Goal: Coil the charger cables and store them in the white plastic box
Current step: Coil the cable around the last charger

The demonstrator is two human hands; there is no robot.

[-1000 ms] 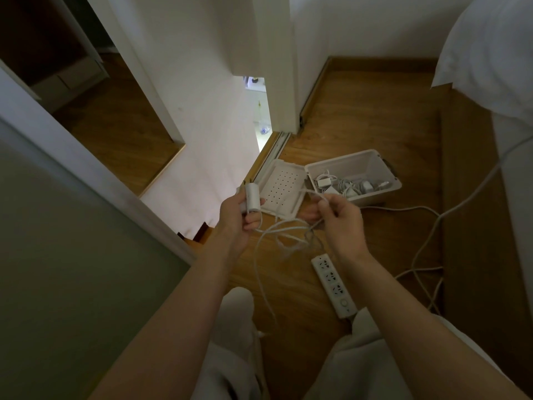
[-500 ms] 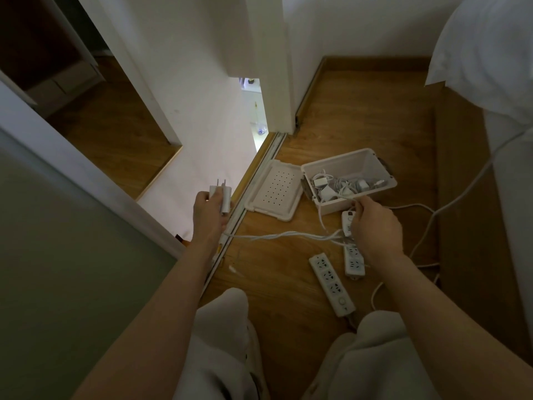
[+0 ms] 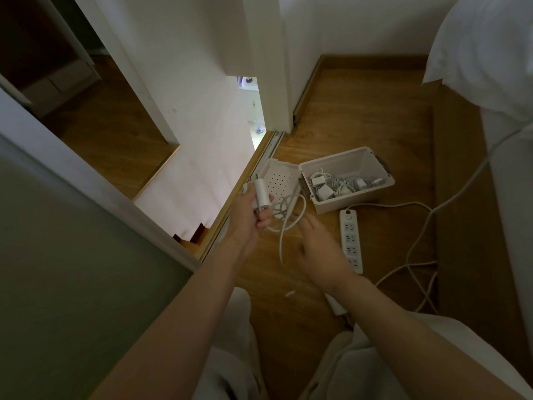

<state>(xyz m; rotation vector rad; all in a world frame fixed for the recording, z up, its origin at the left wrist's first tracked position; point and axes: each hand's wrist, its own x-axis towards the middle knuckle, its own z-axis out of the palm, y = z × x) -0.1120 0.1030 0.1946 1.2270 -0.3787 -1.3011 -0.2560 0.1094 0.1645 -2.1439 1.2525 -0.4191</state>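
Observation:
My left hand (image 3: 250, 217) grips a white charger plug (image 3: 259, 194) held up over the floor. Its white cable (image 3: 284, 223) hangs in loose loops from that hand, and the free end trails down toward the floor. My right hand (image 3: 320, 249) hovers below and right of the loops with fingers spread, holding nothing. The white plastic box (image 3: 350, 197) stands open on the wooden floor beyond both hands. Several coiled chargers and cables lie inside it. Its perforated lid (image 3: 278, 180) lies flat against the box's left side.
A white power strip (image 3: 350, 241) lies on the floor right of my right hand, its cord (image 3: 418, 246) snaking off toward the bed on the right. A sliding-door track (image 3: 253, 174) and white wall panels stand on the left. My knees fill the bottom of the view.
My left hand swung back in with the plug, and the stretched cable now hangs in loops. My right hand let go near the box and came back toward me, open.

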